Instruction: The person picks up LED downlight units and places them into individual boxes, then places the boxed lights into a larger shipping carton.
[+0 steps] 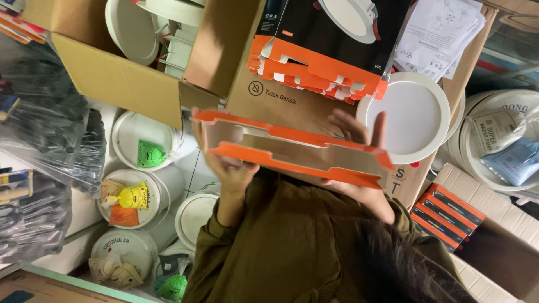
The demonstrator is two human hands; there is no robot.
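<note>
The person wears an olive-green long-sleeved top (292,235) of soft, slightly creased cloth. Both sleeves (216,238) reach to the wrists, where the cuffs bunch into loose folds. A sewn seam runs down the top below the orange cardboard box (292,148), and the cloth gathers in wrinkles beside it. Dark, loose hair (404,264) falls across the top, lower and to the right of that box. Both hands are bare, without gloves, rings or a watch in view.
</note>
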